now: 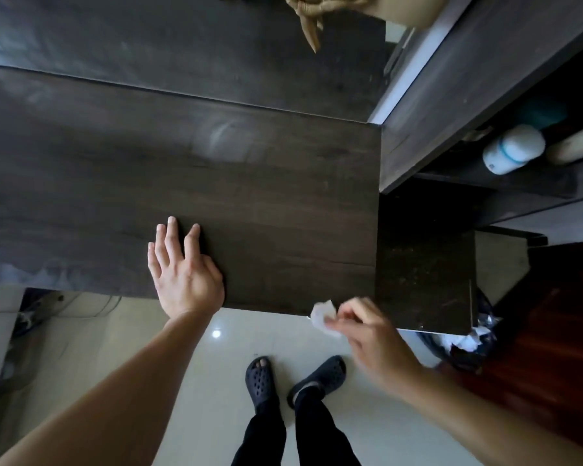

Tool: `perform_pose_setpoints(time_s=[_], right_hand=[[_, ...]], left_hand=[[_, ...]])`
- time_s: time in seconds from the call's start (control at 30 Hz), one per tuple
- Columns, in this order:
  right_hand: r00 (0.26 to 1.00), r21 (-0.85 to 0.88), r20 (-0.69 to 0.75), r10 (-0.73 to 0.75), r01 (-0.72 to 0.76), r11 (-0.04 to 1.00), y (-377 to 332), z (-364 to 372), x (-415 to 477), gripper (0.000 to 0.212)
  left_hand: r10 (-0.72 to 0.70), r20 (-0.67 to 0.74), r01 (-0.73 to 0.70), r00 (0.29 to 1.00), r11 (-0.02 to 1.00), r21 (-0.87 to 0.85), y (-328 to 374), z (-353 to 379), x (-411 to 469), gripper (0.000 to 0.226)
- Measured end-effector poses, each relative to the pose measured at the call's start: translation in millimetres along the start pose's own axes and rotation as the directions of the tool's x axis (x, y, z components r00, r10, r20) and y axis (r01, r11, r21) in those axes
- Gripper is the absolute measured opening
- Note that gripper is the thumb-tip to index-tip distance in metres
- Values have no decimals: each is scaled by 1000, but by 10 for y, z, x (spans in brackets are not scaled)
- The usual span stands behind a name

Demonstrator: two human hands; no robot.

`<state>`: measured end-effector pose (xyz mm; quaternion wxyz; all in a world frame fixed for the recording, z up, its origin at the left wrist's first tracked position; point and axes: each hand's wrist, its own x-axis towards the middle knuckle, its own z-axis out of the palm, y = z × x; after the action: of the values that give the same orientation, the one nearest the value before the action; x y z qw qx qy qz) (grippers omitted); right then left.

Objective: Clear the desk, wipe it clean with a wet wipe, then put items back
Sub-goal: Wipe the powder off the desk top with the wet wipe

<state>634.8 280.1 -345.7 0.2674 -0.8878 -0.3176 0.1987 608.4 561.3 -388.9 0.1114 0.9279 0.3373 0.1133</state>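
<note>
Dark wood desk (216, 179) under me: my left hand (186, 277) rests flat, fingers straight, just inside the desk's front edge. My right hand (371, 334) pinches the crumpled wet wipe (322, 314) just off that edge, toward the desk's right end. Being a wad, it has no long axis; the bin (465, 344) stands below the desk's right corner.

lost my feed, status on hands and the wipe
Left hand flat on desk, near front edge. Right hand pinches crumpled wet wipe just off that edge. Nothing seen between it and desk.
</note>
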Motion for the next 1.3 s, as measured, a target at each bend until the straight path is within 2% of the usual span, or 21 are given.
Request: perform_pose_setpoints(time_s=[0.03,0.1,0.2,0.27,0.33,0.37,0.4,0.47,0.53,0.57,0.63,0.7,0.73,0.8,0.87,0.93,1.0,1.07,1.13,1.2,1.3], right_hand=[[997,24,80,-17,15,1000,-26,-9,-113,30],[995,54,88,-43,38,998,-14,-134,119,28],[977,54,-215,1,11,998,86,-403,1136,27],[918,13,-378,121,-125,992,245,-572,1900,33],[844,73,-414,340,-341,937,422,-635,2418,34],[810,100,-412,417,-415,904,451,-592,2543,32],[805,83,-408,432,-438,895,421,-518,2573,31],[857,-1,-410,311,-341,940,291,-316,2307,29],[919,-33,-385,89,-110,993,110,-90,1687,26],[942,-25,-335,-3,-5,1000,21,9,1297,27],[981,21,-171,-92,97,995,-91,157,547,31],[997,79,-30,-69,71,994,-14,294,-86,35],[1000,107,6,-1,1,994,58,339,-356,40],[984,118,-9,176,-173,978,230,373,-795,46],[923,169,-102,370,-351,921,404,289,-1089,47],[809,271,-180,559,-506,819,558,133,-1272,50],[662,405,-206,721,-613,678,683,-7,-1365,47],[487,552,-133,863,-687,472,836,-136,-1396,35],[336,636,-78,939,-708,306,1017,-259,-1393,31],[263,707,-39,964,-675,212,1215,-342,-1368,32],[257,734,-102,961,-633,248,1518,-448,-1290,30]], left_hand=[[-2,1,2,1000,1000,0,3,-7,-1,49],[1,4,-1,1000,1000,-2,2,-4,2,48],[6,-2,-6,1000,1000,6,-8,10,11,47],[5,-8,-5,1000,1000,5,-11,14,11,47],[7,-4,-7,1000,1000,3,-11,21,8,48],[9,1,-9,1000,1000,6,-16,27,9,48],[13,7,-13,1000,1000,8,-26,34,13,47],[11,16,-11,1000,1000,6,-46,41,11,47],[4,27,-4,1000,1000,1,-52,42,0,46],[2,35,-2,999,1000,-4,-48,31,-4,46],[2,41,-1,999,1000,-13,-38,11,5,47],[-2,53,3,999,1000,-29,-38,-2,7,49],[-3,64,5,998,999,-37,-40,-6,9,49],[1,93,2,996,999,-40,-44,-5,6,47],[11,114,-8,993,1000,-27,-44,0,7,46],[6,149,-7,989,1000,2,-13,-23,2,46],[70,202,-71,977,997,-5,144,-71,-83,47],[224,224,-213,948,974,-72,474,-125,-309,44],[370,232,-336,899,926,-172,931,-137,-584,45],[443,211,-393,871,887,-243,1403,-52,-740,46],[370,239,-307,898,915,-261,1843,187,-744,41]])
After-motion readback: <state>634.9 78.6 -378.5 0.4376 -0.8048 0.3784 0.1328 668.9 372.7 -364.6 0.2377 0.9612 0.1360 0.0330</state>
